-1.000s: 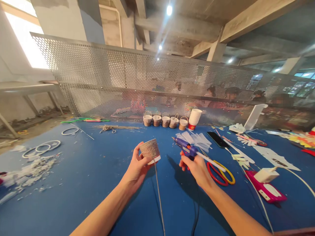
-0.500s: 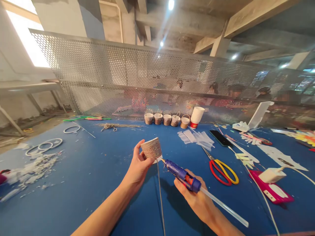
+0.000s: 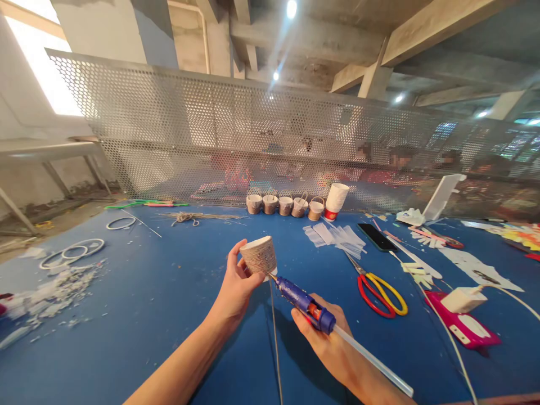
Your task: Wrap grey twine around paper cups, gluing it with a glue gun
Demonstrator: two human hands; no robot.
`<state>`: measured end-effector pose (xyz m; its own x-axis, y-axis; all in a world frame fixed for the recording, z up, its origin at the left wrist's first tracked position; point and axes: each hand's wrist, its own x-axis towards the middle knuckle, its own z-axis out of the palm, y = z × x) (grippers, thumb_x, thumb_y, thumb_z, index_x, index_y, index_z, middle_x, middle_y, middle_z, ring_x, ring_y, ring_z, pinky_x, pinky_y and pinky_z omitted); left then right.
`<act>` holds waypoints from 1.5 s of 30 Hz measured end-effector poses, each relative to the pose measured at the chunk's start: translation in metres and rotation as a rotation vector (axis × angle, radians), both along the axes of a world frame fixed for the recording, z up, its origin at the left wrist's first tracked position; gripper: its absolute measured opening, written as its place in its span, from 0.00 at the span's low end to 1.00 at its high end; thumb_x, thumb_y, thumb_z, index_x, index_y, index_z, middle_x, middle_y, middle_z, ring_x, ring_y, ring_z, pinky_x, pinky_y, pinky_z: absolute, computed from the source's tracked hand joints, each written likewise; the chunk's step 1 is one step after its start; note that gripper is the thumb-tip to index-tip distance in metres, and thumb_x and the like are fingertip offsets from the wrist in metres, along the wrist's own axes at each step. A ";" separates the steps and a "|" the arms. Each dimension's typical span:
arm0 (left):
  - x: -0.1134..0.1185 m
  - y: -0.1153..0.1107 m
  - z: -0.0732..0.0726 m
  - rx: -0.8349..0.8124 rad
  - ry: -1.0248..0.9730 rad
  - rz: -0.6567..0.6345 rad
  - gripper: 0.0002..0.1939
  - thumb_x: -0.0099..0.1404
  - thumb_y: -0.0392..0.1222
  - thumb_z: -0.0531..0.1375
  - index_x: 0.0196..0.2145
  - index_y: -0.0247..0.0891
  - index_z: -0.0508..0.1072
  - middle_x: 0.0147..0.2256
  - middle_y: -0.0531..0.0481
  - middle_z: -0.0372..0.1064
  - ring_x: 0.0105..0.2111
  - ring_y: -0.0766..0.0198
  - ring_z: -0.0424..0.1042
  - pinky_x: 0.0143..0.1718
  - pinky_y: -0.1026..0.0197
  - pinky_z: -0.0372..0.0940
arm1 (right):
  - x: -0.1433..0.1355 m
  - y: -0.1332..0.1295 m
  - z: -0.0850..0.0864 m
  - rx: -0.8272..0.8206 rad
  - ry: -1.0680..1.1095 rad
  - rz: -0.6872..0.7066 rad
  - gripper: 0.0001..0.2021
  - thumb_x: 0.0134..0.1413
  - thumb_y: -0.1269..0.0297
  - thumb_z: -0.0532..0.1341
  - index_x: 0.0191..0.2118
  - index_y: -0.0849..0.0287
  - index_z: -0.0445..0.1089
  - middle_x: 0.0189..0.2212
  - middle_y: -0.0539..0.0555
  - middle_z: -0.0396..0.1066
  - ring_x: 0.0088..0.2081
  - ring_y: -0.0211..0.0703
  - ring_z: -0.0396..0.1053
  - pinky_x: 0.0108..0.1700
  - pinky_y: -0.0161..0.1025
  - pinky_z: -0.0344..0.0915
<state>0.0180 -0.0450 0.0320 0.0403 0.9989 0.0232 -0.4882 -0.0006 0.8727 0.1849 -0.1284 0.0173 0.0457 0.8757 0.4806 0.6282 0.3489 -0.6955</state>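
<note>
Honestly, a burn looks possible: above the tabletop (image 3: 169, 315), the left hand (image 3: 234, 289) grips the tilted cup (image 3: 259, 256) very near the glue gun (image 3: 295, 295), which the right hand (image 3: 333, 337) clasps towards four o'clock. Snagging the cord (image 3: 275, 343), trailing towards six o'clock, could jerk the cup.

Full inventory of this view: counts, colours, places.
Wrapped cup: 1, tan, left hand
Cord: 1, tan, below it
Glue gun: 1, blue, right hand
Glue stick: 1, clear, in gun
Small baskets: 5, brown-white, back row
Cup stack: 1, white-red, beside them
Strips: several, clear, right
Scissors: 1 by strips, red-yellow
Phone: 1, black, right
Power strip: 1, magenta, right
Rings: 3, white, left
Scraps: many, white, left
Mesh: grey, behind
Table: 1, blue, underneath
Smaller bits: uncounted
Hands: left, right
</note>
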 end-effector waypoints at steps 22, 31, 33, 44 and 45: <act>-0.002 0.001 -0.001 -0.023 -0.023 -0.035 0.43 0.41 0.31 0.66 0.56 0.47 0.59 0.37 0.52 0.72 0.37 0.60 0.72 0.45 0.55 0.64 | -0.002 -0.003 0.003 -0.053 0.077 -0.023 0.18 0.58 0.51 0.56 0.23 0.57 0.67 0.17 0.48 0.65 0.20 0.37 0.63 0.27 0.31 0.64; -0.001 -0.004 0.007 -0.070 -0.061 -0.082 0.43 0.42 0.31 0.65 0.57 0.46 0.59 0.38 0.49 0.73 0.37 0.57 0.73 0.42 0.55 0.66 | -0.001 -0.003 0.003 -0.157 0.190 -0.028 0.21 0.56 0.45 0.55 0.23 0.57 0.64 0.17 0.47 0.60 0.19 0.36 0.60 0.24 0.32 0.62; -0.001 -0.004 0.006 -0.072 -0.050 -0.072 0.43 0.42 0.31 0.65 0.57 0.46 0.60 0.37 0.50 0.72 0.36 0.58 0.73 0.41 0.55 0.66 | -0.002 -0.003 0.003 -0.131 0.162 0.025 0.19 0.57 0.48 0.56 0.23 0.57 0.63 0.17 0.47 0.61 0.20 0.37 0.60 0.26 0.32 0.62; -0.006 0.002 0.000 -0.078 -0.086 -0.126 0.39 0.43 0.29 0.63 0.55 0.44 0.62 0.41 0.49 0.73 0.37 0.58 0.75 0.43 0.55 0.68 | -0.004 -0.004 0.005 -0.241 0.347 0.007 0.19 0.53 0.48 0.57 0.22 0.57 0.60 0.16 0.45 0.53 0.18 0.33 0.53 0.18 0.31 0.55; -0.006 0.002 0.000 -0.079 -0.085 -0.122 0.39 0.43 0.29 0.63 0.55 0.44 0.63 0.40 0.50 0.73 0.37 0.59 0.75 0.43 0.56 0.68 | -0.004 -0.004 0.006 -0.237 0.340 0.018 0.18 0.53 0.49 0.57 0.22 0.57 0.61 0.17 0.45 0.53 0.18 0.33 0.53 0.18 0.30 0.55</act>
<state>0.0121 -0.0428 0.0321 0.1623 0.9856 -0.0472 -0.5526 0.1304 0.8231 0.1805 -0.1325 0.0230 0.1512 0.9623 0.2261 0.3438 0.1633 -0.9247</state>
